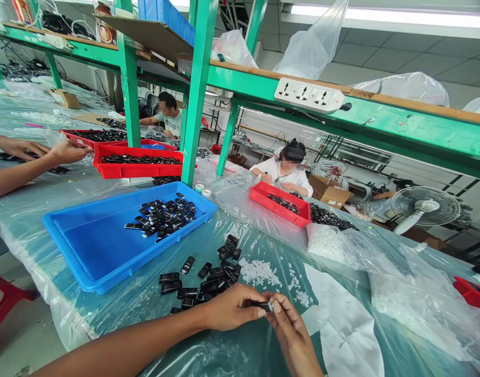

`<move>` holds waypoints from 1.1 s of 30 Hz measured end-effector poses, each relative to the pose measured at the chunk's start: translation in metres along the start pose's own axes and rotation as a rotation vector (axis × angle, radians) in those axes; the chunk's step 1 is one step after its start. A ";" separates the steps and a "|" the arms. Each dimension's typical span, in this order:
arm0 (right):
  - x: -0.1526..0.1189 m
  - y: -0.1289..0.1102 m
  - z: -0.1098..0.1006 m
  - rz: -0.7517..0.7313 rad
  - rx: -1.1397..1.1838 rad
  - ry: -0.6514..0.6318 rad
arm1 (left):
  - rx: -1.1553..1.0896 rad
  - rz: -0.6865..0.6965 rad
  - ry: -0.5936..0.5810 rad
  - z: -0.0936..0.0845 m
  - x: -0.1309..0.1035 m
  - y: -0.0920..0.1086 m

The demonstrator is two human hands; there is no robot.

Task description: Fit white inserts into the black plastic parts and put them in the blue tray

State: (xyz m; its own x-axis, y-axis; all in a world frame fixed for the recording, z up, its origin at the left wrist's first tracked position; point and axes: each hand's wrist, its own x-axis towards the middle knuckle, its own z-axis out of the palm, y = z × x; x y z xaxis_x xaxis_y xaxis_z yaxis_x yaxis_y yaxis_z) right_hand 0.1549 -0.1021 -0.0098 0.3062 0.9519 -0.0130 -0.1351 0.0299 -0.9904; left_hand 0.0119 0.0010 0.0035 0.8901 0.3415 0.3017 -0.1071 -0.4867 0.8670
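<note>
My left hand (234,308) holds a small black piece (259,304) between thumb and fingers, low in the centre of the view. My right hand (289,322) pinches a small white part (270,306) at the right end of that piece. Loose black pieces (216,280) lie in a heap just beyond my left hand. Past my fingers, small white parts (259,272) are scattered on the plastic-covered table (118,309). A blue tray (102,262) stands to the left, with many black pieces (165,215) in its right part.
White cloth or paper (349,324) lies right of my right hand, near clear bags of white parts (330,243). Red trays (141,168) stand farther back. A green shelf frame (198,94) rises beyond the blue tray. Another person's hands (63,152) work at left; other people sit across.
</note>
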 end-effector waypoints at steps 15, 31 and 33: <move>0.004 0.018 -0.002 0.138 0.317 0.013 | 0.002 0.008 -0.027 0.000 -0.002 -0.001; 0.001 0.015 -0.001 -0.007 -0.103 0.315 | 0.379 -0.112 0.170 -0.048 -0.001 0.035; -0.002 0.009 0.001 0.008 -0.135 0.326 | 0.472 -0.150 0.257 -0.077 -0.005 0.047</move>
State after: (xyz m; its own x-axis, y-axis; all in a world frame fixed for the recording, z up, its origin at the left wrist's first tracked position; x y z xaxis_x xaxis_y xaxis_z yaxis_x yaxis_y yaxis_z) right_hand 0.1524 -0.1034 -0.0186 0.5932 0.8040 -0.0425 -0.0198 -0.0381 -0.9991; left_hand -0.0313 0.0385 0.0730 0.7372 0.5914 0.3268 0.2750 -0.7044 0.6544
